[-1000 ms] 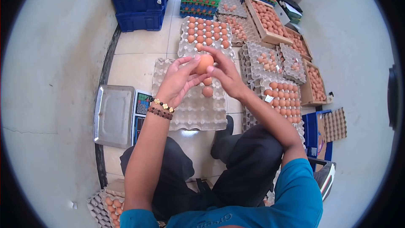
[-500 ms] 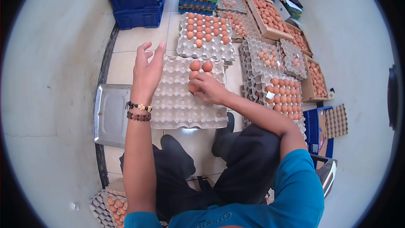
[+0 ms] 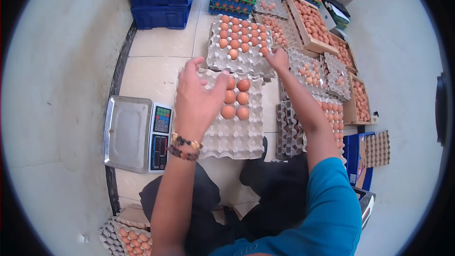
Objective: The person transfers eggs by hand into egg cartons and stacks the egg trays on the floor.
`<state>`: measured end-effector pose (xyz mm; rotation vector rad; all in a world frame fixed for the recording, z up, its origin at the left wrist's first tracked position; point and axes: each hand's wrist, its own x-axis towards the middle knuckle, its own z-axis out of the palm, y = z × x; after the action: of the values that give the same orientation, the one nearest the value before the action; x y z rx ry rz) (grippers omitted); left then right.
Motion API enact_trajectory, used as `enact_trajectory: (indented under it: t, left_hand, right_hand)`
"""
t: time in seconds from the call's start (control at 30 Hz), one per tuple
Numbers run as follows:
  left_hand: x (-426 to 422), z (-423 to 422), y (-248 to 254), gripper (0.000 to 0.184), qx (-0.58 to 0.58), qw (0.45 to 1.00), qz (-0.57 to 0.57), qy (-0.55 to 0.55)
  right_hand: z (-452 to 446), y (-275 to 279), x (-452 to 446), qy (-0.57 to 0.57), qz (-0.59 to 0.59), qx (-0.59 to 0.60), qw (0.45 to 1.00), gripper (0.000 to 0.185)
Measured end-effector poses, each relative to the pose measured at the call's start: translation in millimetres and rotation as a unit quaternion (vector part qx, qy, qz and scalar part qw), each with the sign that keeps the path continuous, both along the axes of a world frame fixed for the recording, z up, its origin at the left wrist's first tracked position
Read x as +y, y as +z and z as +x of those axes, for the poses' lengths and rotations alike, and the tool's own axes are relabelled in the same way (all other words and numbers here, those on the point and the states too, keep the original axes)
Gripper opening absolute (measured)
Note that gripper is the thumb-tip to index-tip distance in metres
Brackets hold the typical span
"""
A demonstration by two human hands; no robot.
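My left hand hangs over the left part of the near egg tray, fingers apart and nothing held. Brown eggs sit in two columns on that tray, the upper left one partly behind my thumb. Beyond it lies a fuller grey tray with several rows of eggs. At this tray's right edge, my right hand has its fingers closed around an egg, which shows just past the fingertips.
A scale with a metal pan stands at the left. Blue crates are at the upper left. Stacked green and blue trays, wooden boxes of eggs and more grey trays fill the back and right.
My right hand has moved from the near tray up and right to the far tray's edge. My left hand has come right, over the near tray. More eggs show in the near tray.
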<state>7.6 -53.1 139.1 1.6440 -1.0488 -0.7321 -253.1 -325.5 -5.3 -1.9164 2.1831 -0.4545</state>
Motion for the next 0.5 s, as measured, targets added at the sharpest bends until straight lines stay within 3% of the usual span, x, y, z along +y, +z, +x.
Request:
enact_trajectory:
  t: [0.07, 0.3, 0.4, 0.47, 0.5]
  left_hand:
    - [0, -8, 5, 0.065, -0.006, 1.0, 0.021, -0.015]
    - [-4, -18, -6, 0.063, -0.052, 0.997, 0.048, -0.026]
    - [-4, -22, -1, 0.063, -0.03, 0.997, 0.066, -0.04]
    - [-3, -25, -3, 0.063, -0.042, 0.997, 0.052, -0.047]
    - [-3, -26, -4, 0.063, -0.047, 0.997, 0.047, -0.05]
  right_hand:
    - [5, 2, -23, -0.059, 0.088, 0.011, 0.994, 0.057]
    - [9, -17, -46, -0.07, 0.087, 0.007, 0.994, 0.063]
    - [-23, -40, -63, -0.05, 0.023, -0.24, 0.969, 0.059]
    - [-26, -43, -69, -0.092, 0.021, -0.514, 0.853, 0.048]
    - [-31, -43, -74, -0.092, 0.048, -0.635, 0.765, 0.045]
